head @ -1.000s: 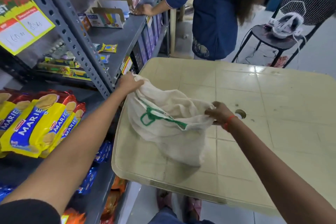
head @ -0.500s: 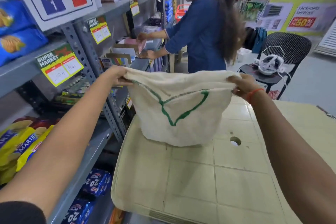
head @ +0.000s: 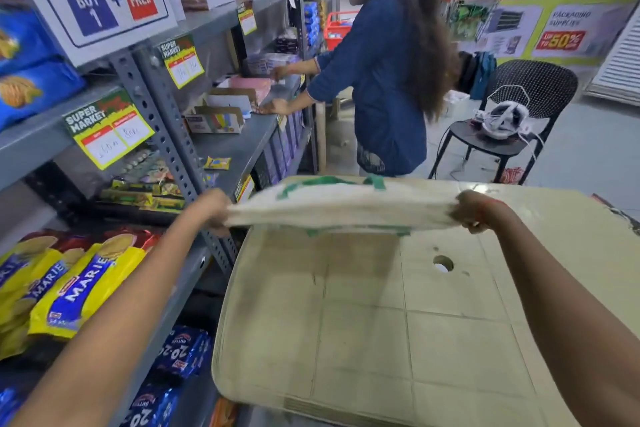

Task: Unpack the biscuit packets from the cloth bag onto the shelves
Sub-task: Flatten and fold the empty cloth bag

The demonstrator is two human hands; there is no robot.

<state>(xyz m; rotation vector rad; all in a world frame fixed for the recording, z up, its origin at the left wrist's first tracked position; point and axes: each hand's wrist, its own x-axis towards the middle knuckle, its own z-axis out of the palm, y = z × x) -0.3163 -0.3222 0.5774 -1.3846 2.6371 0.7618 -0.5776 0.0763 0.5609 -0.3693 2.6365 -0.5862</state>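
Your left hand (head: 216, 210) and right hand (head: 469, 211) each grip an end of the cloth bag (head: 341, 208), stretched flat above the surface (head: 433, 340) at 12 o'clock. It looks empty; fold it evenly. Marie biscuit packets (head: 74, 291) sit shelved at 9 o'clock.

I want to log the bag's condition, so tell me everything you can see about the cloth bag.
The cloth bag is off-white woven fabric with green strap handles and trim. It looks flat and limp, stretched out nearly level above the beige table, not resting on it. The left hand grips one end, the right hand the other. No contents show.
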